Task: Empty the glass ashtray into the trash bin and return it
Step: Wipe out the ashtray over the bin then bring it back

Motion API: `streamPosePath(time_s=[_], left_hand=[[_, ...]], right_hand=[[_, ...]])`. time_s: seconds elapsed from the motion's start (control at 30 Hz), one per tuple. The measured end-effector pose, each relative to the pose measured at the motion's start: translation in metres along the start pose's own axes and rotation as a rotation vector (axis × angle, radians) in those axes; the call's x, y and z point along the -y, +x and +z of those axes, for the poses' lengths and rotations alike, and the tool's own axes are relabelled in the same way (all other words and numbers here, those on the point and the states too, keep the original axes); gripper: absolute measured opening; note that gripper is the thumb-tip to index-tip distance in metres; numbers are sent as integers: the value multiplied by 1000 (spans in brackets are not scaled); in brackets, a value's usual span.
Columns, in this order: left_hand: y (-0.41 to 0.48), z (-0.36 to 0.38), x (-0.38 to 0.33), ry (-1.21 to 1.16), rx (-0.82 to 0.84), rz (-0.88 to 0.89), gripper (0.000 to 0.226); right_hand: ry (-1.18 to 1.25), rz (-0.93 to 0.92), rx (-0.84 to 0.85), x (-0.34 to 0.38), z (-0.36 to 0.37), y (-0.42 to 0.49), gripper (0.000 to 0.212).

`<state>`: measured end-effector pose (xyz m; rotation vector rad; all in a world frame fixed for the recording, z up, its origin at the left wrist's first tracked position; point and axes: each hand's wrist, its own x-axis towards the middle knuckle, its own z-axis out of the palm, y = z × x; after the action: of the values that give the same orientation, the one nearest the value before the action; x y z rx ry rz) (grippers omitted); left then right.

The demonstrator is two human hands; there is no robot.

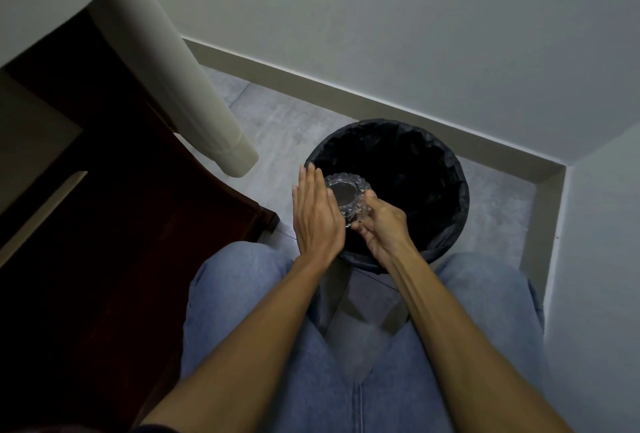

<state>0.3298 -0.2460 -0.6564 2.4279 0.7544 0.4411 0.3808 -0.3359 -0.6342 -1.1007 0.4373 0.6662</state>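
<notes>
Position: we are crouching over the bin, our knees in light blue denim jeans (242, 294) framing the lower view.
Ashtray: we are holding the clear cut-glass round ashtray (348, 197) tipped on edge above the near left part of the bin's opening, its flat base disc facing up toward us.
Right hand (381, 224): we are pinching the ashtray's lower rim, fingers curled closed around the glass; how the thumb sits we cannot tell.
Left hand (317, 214): we are keeping it flat and fully spread, fingers straight and together, gripping nothing; its palm side is lying just beside the ashtray's left edge, and whether it is touching the glass we cannot tell.
Bin: the round black trash bin with a crinkled black plastic liner (391, 190) is standing on the grey tiled floor (277, 113) near the corner of the pale walls; its inside is too dark to read.
Left of us: dark reddish-brown wooden furniture (114, 210) is sitting close by, with a cream cylindrical post (194, 86) slanting down above it.
</notes>
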Motion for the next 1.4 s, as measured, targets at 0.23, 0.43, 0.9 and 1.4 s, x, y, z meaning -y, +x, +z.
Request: streamPosePath(time_s=[0.23, 0.43, 0.9, 1.4], left_hand=[[3, -13, -14, -77, 97, -24, 53], [16, -39, -46, -396, 240, -304, 58], [38, -188, -140, -772, 256, -828, 33], [22, -472, -298, -947, 95, -783, 26]], right_hand=[[-1021, -739, -55, 3, -7, -9, 22], [-1364, -1063, -3, 6, -14, -27, 28], [-1111, -605, -180, 146, 39, -167, 42], [-1003, -442, -26, 330, 195, -388, 32]])
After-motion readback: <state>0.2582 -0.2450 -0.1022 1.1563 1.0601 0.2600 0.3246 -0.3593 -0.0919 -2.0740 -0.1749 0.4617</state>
